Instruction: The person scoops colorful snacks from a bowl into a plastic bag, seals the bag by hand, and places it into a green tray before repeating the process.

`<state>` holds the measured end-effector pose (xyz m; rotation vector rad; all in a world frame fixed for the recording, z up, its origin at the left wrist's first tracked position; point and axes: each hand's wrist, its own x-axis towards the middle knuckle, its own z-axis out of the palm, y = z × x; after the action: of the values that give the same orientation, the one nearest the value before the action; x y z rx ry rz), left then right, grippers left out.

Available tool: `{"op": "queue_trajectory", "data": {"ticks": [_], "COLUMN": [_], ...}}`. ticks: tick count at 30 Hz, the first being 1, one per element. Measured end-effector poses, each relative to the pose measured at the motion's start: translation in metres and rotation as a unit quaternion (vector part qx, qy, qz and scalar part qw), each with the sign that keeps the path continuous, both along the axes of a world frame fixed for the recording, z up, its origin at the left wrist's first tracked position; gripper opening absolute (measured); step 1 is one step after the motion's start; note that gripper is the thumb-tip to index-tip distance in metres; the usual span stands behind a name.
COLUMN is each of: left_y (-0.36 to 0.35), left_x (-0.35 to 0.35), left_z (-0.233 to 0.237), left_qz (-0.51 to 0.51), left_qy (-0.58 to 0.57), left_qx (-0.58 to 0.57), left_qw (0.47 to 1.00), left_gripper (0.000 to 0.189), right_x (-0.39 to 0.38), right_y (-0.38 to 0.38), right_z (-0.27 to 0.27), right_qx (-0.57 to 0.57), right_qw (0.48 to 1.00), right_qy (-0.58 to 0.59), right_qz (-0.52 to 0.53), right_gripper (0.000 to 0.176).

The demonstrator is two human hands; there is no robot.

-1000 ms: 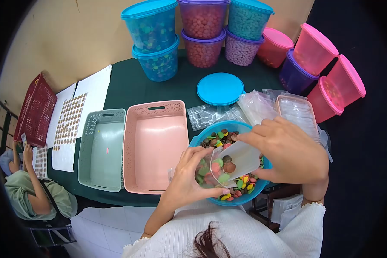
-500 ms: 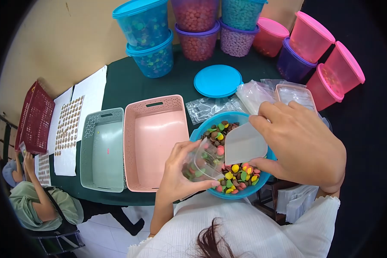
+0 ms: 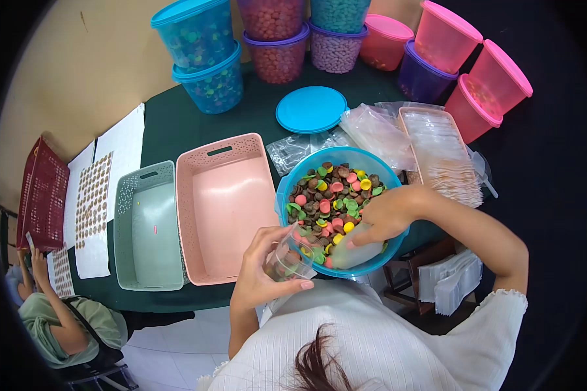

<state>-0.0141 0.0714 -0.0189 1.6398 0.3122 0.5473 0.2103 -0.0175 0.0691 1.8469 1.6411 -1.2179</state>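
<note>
Head view, only camera. Change noted: a second ago the translucent scoop (image 3: 359, 255) was tipped at the mouth of the clear container (image 3: 289, 264); half a second ago it had drawn clear of it. Now it is down inside the blue bowl (image 3: 388, 174), its blade among the coloured pieces (image 3: 336, 187) at the near right side. Judged meaning: the work has passed from pouring to loading, with the container held waiting.

Right hand (image 3: 391, 218): fingers curled on the scoop, thumb along it; the far fingertips are hidden. Left hand (image 3: 259, 266): fingers and thumb wrapped round the container, which is tilted at the bowl's near left rim (contact with the rim: cannot tell). Some pieces show through its wall.

Left of the bowl stand the pink basket (image 3: 225, 208) and, beside it, the green basket (image 3: 149, 254). Beyond the bowl lie a blue lid (image 3: 312, 109) and clear bags (image 3: 378, 133).

Writing: the green basket's floor bears a small red label (image 3: 155, 229), too small to read. Sticker sheets (image 3: 93, 202) at far left carry rows of brown rounds, likewise illegible. No brand can be made out.
</note>
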Motion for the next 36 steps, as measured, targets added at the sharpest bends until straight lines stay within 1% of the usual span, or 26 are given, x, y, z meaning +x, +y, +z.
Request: {"op": "queue_trajectory", "data": {"ticks": [1,3,4,5,6,7,8,9,11,12,13,14,15,17,19,21,23,24,26,27,29,30,32,33,36], "left_y": [0.000,0.001,0.001,0.001,0.000,0.000,0.000,0.000,0.000,0.000,0.000,0.000,0.001,0.005,0.007,0.009,0.013,0.014,0.015,0.015,0.015,0.014,0.013,0.013,0.015], "left_x": [-0.001,-0.001,-0.001,-0.002,-0.002,-0.002,-0.002,-0.003,-0.006,-0.007,-0.007,-0.007,-0.007,-0.007,-0.009,-0.011,-0.012,-0.013,-0.014,-0.014,-0.013,-0.013,-0.012,-0.011,-0.011], "left_z": [-0.002,-0.003,-0.002,-0.001,0.000,0.000,0.000,-0.002,-0.007,-0.007,-0.006,-0.005,-0.006,-0.007,-0.008,-0.010,-0.012,-0.012,-0.013,-0.013,-0.014,-0.013,-0.012,-0.013,-0.015], "left_qz": [-0.010,-0.016,-0.019,-0.022,-0.020,-0.019,-0.018,-0.018,-0.004,-0.003,0.002,0.007,0.009,0.009,0.011,0.015,0.019,0.020,0.031,0.033,0.036,0.037,0.041,0.041,0.043], "left_qy": [0.006,0.010,0.009,0.009,0.009,0.001,-0.007,-0.007,-0.014,-0.013,-0.010,-0.008,-0.008,-0.006,-0.004,-0.002,0.000,0.001,0.006,0.006,0.005,0.007,0.016,0.018,0.017], "left_qx": [0.017,0.034,0.013,-0.009,-0.009,-0.040,-0.071,-0.070,-0.127,-0.128,-0.155,-0.183,-0.182,-0.166,-0.167,-0.170,-0.149,-0.150,-0.145,-0.149,-0.164,-0.167,-0.183,-0.185,-0.178], "left_qw": [1.000,0.999,1.000,1.000,1.000,0.999,0.997,0.997,0.992,0.992,0.988,0.983,0.983,0.986,0.986,0.985,0.989,0.989,0.989,0.988,0.986,0.985,0.982,0.982,0.983], "left_gripper": [0.081,0.081,0.081,0.081,0.081,0.082,0.082,0.082,0.084,0.084,0.084,0.085,0.085,0.087,0.088,0.089,0.090,0.090,0.090,0.090,0.090,0.090,0.091,0.091,0.093], "right_x": [0.000,-0.001,-0.002,0.000,0.002,0.005,0.009,0.012,0.016,0.016,0.013,0.006,-0.002,-0.017,-0.018,-0.004,0.017,0.020,0.026,0.024,0.012,0.006,-0.004,-0.007,-0.013], "right_y": [-0.002,-0.005,-0.011,-0.013,-0.015,-0.016,-0.016,-0.014,-0.012,-0.013,-0.014,-0.015,-0.016,-0.011,-0.006,-0.001,0.005,0.000,-0.012,-0.021,-0.043,-0.046,-0.049,-0.050,-0.048], "right_z": [-0.003,-0.007,-0.014,-0.016,-0.017,-0.017,-0.013,-0.004,0.018,0.021,0.020,0.018,0.017,0.015,-0.004,-0.011,0.005,0.012,0.028,0.031,0.031,0.029,0.026,0.019,-0.008], "right_qx": [0.000,0.001,0.046,0.045,0.061,0.077,0.095,0.096,0.086,0.091,0.091,0.100,0.108,0.122,0.157,0.201,0.140,0.139,0.138,0.135,0.272,0.269,0.288,0.286,0.314], "right_qw": [1.000,0.997,0.996,0.996,0.995,0.993,0.990,0.989,0.988,0.989,0.989,0.992,0.993,0.991,0.982,0.968,0.978,0.978,0.987,0.987,0.941,0.942,0.922,0.923,0.915], "right_qy": [-0.002,0.075,0.063,0.063,0.052,0.041,0.039,0.039,-0.019,-0.010,-0.010,-0.009,-0.008,0.010,0.040,0.022,0.031,0.032,-0.082,-0.081,-0.202,-0.200,-0.257,-0.256,-0.236], "right_qz": [0.003,-0.036,-0.040,-0.037,-0.055,-0.074,-0.101,-0.101,-0.125,-0.116,-0.115,-0.083,-0.050,-0.045,-0.101,-0.148,-0.155,-0.154,-0.023,-0.020,0.014,0.015,-0.029,-0.029,-0.089], "right_gripper": [0.068,0.070,0.069,0.069,0.067,0.066,0.070,0.070,0.069,0.068,0.068,0.068,0.067,0.066,0.066,0.065,0.064,0.064,0.056,0.056,0.045,0.045,0.046,0.046,0.049]}}
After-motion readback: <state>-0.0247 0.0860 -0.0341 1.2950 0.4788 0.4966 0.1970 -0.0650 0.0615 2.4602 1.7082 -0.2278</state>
